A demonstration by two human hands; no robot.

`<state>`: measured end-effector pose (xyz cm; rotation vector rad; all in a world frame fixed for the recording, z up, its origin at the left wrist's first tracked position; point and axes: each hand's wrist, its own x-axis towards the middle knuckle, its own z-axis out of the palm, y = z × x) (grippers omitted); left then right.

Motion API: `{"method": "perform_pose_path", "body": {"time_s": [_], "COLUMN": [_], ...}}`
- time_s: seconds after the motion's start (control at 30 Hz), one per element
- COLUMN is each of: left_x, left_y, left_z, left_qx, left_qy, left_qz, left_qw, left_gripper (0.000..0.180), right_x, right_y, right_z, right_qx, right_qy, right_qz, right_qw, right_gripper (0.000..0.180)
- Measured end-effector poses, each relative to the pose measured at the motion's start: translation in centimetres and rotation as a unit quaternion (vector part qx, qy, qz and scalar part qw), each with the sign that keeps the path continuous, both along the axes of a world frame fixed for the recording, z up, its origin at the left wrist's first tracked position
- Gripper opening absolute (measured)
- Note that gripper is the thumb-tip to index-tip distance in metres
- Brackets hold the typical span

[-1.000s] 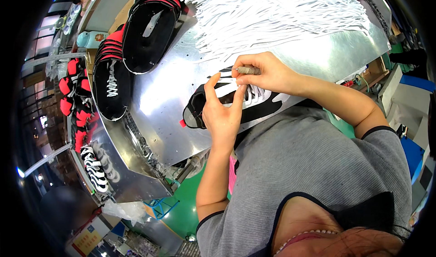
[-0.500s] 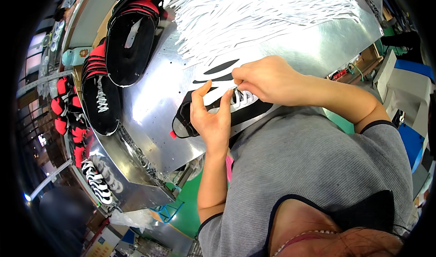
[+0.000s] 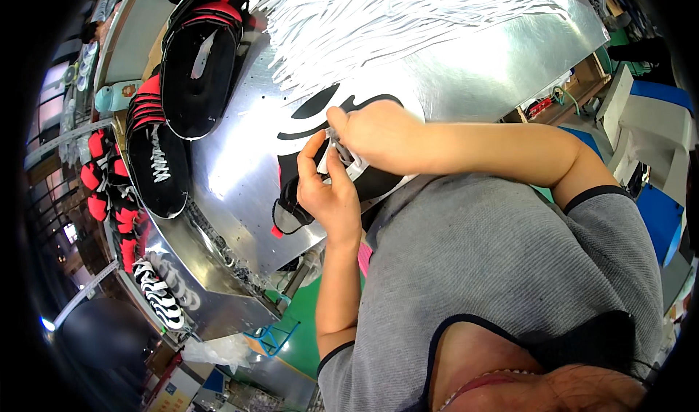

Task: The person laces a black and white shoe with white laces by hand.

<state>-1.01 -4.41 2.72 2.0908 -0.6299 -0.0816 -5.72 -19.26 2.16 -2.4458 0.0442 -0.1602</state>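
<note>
One bare right hand (image 3: 382,139) curls over a black-and-white laced shoe upper (image 3: 380,183), its grip's contents hidden from me; the bare left hand (image 3: 331,197) touches the upper with thumb and forefinger, its grip unclear. Beneath lies a shiny metal tabletop (image 3: 244,212), with heaped flat white laces (image 3: 415,26) beyond.

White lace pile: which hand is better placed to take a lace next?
Probably the right hand: it is nearer the white lace pile. The left hand is farther off, at the shoe upper.
</note>
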Motion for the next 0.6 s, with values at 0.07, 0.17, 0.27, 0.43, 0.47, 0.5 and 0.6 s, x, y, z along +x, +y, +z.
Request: {"method": "perform_pose_path", "body": {"time_s": [0.07, 0.17, 0.27, 0.43, 0.47, 0.5, 0.6], "left_x": [-0.1, -0.4, -0.8, -0.5, -0.4, -0.1, 0.8], "left_y": [-0.3, -0.7, -0.5, -0.3, -0.3, -0.2, 0.5], "left_z": [0.9, 0.7, 0.8, 0.8, 0.9, 1.0, 0.5], "left_qx": [-0.088, -0.133, 0.012, -0.120, -0.152, -0.159, -0.184], "left_qy": [0.116, 0.172, 0.003, 0.134, 0.191, 0.202, 0.241], "left_qz": [0.008, 0.001, -0.016, 0.011, 0.016, 0.012, 0.004], "left_qw": [0.989, 0.976, 1.000, 0.984, 0.970, 0.966, 0.953], "left_gripper": [0.024, 0.025, 0.022, 0.026, 0.027, 0.027, 0.028], "right_x": [-0.5, -1.0, -0.4, -1.2, -1.7, -1.5, -1.4], "right_y": [-1.3, -2.0, 1.0, -1.1, -1.4, -1.4, -1.2], "right_z": [1.5, 3.2, 1.5, 0.2, 0.5, 0.8, 1.6], "right_qx": [0.035, -0.030, -0.059, 0.106, 0.070, 0.071, 0.070], "right_qy": [0.038, 0.079, -0.017, 0.020, 0.029, 0.025, 0.033], "right_qz": [-0.009, 0.004, 0.010, -0.029, -0.025, -0.027, -0.035], "right_qw": [0.999, 0.996, 0.998, 0.994, 0.997, 0.997, 0.996], "right_gripper": [0.032, 0.034, 0.032, 0.026, 0.025, 0.025, 0.024]}}
